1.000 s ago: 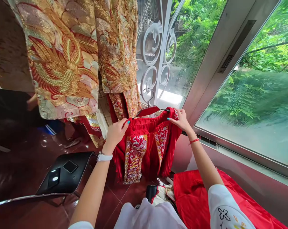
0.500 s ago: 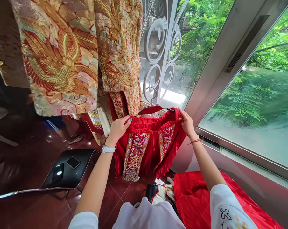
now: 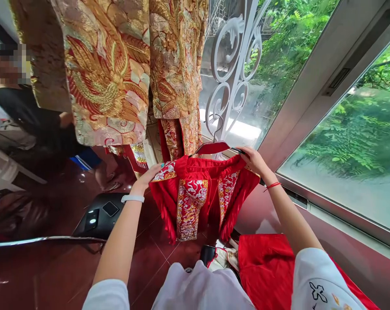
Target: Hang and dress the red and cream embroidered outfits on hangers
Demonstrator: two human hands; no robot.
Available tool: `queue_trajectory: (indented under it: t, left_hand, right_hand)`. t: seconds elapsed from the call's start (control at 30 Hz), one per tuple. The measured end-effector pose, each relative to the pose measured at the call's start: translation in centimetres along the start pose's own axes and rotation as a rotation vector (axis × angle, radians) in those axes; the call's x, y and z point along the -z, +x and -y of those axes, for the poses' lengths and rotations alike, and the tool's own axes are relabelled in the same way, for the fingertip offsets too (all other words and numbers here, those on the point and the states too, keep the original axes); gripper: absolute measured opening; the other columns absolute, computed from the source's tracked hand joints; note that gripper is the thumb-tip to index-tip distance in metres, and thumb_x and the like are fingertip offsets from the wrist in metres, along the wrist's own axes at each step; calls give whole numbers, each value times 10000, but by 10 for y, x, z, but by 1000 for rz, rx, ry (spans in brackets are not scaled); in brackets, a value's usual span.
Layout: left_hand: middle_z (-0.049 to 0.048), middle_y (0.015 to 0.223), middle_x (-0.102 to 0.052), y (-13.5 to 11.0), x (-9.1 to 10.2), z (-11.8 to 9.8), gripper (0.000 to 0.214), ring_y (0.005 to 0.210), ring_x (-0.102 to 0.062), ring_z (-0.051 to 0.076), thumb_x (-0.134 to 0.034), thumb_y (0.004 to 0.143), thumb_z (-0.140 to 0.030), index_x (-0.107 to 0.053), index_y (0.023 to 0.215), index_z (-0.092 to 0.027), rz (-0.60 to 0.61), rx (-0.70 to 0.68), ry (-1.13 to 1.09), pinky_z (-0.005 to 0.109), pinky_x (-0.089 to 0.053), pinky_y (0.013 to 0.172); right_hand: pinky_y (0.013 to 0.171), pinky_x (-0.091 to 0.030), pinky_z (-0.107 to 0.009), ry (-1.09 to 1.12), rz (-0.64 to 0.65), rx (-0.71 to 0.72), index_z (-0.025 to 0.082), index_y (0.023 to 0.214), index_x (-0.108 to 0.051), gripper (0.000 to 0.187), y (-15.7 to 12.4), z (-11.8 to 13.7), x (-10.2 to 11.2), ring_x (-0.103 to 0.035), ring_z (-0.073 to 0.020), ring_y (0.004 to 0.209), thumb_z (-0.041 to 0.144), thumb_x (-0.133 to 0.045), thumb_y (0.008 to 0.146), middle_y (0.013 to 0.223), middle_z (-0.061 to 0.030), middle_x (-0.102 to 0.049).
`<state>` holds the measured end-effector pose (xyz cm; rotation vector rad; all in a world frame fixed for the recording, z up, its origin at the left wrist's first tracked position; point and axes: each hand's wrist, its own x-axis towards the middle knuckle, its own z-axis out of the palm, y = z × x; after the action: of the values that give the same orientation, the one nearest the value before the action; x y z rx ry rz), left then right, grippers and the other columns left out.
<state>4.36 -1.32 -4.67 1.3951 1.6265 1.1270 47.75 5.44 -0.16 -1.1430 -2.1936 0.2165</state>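
Holding skirt (image 3: 195, 198) spread on hanger (image 3: 212, 148), gripping sides with left hand (image 3: 147, 177) and right hand (image 3: 254, 161). Likely calls for even tension next.

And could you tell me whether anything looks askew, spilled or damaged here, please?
Nothing really stands out. The garment is on its hanger, with the left hand and right hand at its sides, and I see no spill or tear. The red cloth at lower right is merely creased.
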Motion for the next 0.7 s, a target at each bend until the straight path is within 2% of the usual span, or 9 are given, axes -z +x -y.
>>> queue_trajectory:
  t: [0.1,0.17,0.23,0.3,0.4,0.47,0.53,0.6,0.7]
  left_hand:
    - [38,721,-673,-11,6,-20,408,734,-650,220,-779,614,-544,-645,757,-187,-183,-147,22,334,-540,713]
    - [43,771,-668,-24,9,-35,393,808,-640,231,-792,614,-526,-632,739,-189,-428,-302,176,341,-523,787]
    - [58,840,-685,-36,9,-41,354,884,-635,246,-777,658,-500,-645,769,-191,-592,-359,288,353,-504,854]
    - [58,847,-692,-45,8,-35,341,865,-636,245,-744,693,-494,-651,811,-188,-547,-288,306,344,-504,826]
    - [63,907,-706,-50,8,-11,378,847,-648,234,-652,765,-498,-660,962,-175,-247,-178,224,325,-518,779]
    - [95,1064,-694,-50,9,-1,412,965,-654,246,-608,803,-464,-639,1097,-177,-165,-191,185,346,-526,853]
    - [123,1212,-637,-52,7,-3,447,1112,-622,262,-621,808,-411,-604,1196,-189,-234,-283,202,391,-499,975]
    - [132,1269,-587,-59,-6,-15,439,1206,-572,272,-645,805,-341,-591,1216,-195,-392,-438,269,435,-442,1075]
    - [105,1158,-600,-80,-50,-30,281,1171,-573,263,-617,830,-227,-618,1109,-200,-535,-643,337,447,-447,1073]
  right_hand:
    - [897,-521,-426,-106,-16,23,235,1309,-637,411,-6,0,0,-648,-290,1018,287,-395,981,1122,-112,-684]
    - [872,-524,-425,-149,-14,29,238,1330,-624,420,-12,1,2,-647,-295,978,300,-394,985,1102,-120,-674]
    - [864,-524,-423,-161,-9,32,245,1347,-612,427,-16,2,4,-644,-293,952,302,-391,987,1085,-120,-668]
    - [867,-523,-420,-156,-7,33,249,1364,-598,434,-17,3,5,-639,-288,947,297,-387,988,1080,-117,-663]
    - [878,-520,-415,-129,6,42,252,1374,-588,440,-16,4,3,-634,-278,947,284,-391,983,1074,-108,-657]
    - [886,-517,-411,-103,12,43,252,1371,-588,444,-14,3,1,-631,-271,955,259,-390,973,1078,-102,-657]
    - [891,-513,-407,-84,25,46,247,1370,-583,457,-11,2,-1,-626,-264,960,225,-385,959,1085,-100,-657]
    - [911,-504,-422,-98,26,54,243,1371,-582,471,-9,3,-2,-614,-266,973,199,-392,942,1083,-101,-654]
    - [987,-463,-491,-174,-138,59,234,1365,-585,466,-15,15,-10,-568,-298,1068,221,-466,915,1146,-121,-631]
